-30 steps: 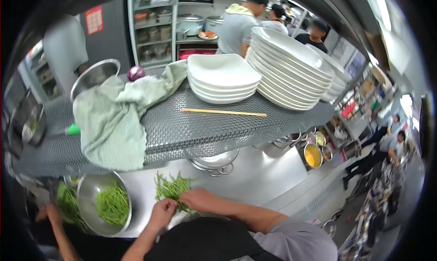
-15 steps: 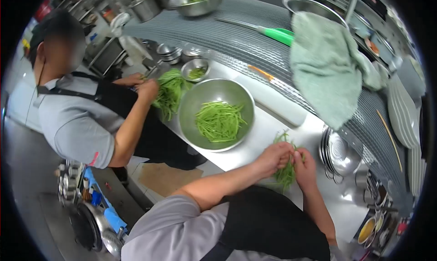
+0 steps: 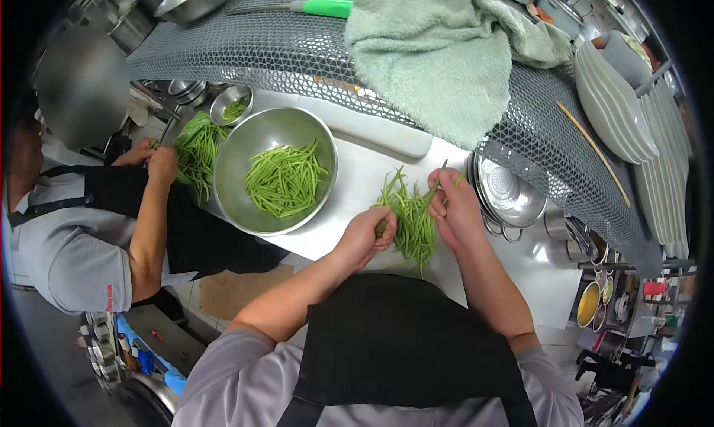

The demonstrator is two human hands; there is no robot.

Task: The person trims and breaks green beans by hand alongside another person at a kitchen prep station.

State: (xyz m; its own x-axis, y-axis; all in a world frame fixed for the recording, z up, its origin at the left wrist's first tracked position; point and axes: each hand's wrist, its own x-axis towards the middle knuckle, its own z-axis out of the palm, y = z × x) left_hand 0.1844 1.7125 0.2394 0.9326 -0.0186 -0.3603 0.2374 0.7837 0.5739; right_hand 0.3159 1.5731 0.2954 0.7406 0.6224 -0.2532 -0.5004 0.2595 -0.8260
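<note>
Fingers of the right hand (image 3: 455,213): closed in a pinch on a slender green bean (image 3: 444,167). Long axis of the bean runs roughly away from the body, leaning slightly; its far end projects past the fingertips. Fingers of the left hand (image 3: 366,237): curled inward, with something dark green showing between them — exact contents hidden by the grip.

Loose pile of beans (image 3: 416,230) lies on the pale worktop (image 3: 343,217) between the two sets of fingers. Pile is longer away-to-near than side to side; most pods point away from and toward the body, a few crosswise, with thin ends sticking out at the far edge.

Left of the left fingers: large steel bowl (image 3: 318,205) holding cut beans (image 3: 285,180), their axes mixed. Past its far rim, a small steel bowl (image 3: 217,108) with green pieces. Left of the large bowl, a leafy green bunch (image 3: 198,153), close to a co-worker's hands (image 3: 163,164).

Beyond the left fingers: white board (image 3: 379,135). Just right of the right fingers: steel strainers (image 3: 513,189). Farther out, above the worktop: mesh shelf (image 3: 275,44), green towel (image 3: 439,62) draped over its edge.
</note>
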